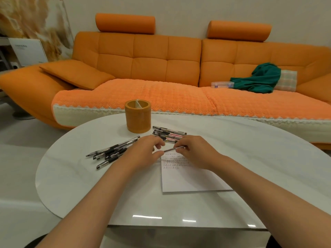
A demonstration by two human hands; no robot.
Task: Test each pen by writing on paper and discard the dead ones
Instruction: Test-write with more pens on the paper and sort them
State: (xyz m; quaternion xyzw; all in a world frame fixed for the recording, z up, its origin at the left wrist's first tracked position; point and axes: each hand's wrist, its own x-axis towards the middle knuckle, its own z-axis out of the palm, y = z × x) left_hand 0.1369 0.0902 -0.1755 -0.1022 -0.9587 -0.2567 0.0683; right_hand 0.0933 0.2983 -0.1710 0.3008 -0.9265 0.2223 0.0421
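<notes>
The right hand [194, 153] pinches a slim pen [172, 149] between curled fingers, holding it nearly level just above the written lines at the top of a paper sheet [188, 179]. The pen's free end reaches the left hand [143, 154], whose thumb and forefinger curl around it; whether they actually grip cannot be told. On the white table [71, 176], black pens [112, 152] are heaped left of the hands and pink-marked pens [168, 134] behind them. The yellow pen holder [138, 119] stands beyond, a pale partition dividing its inside.
</notes>
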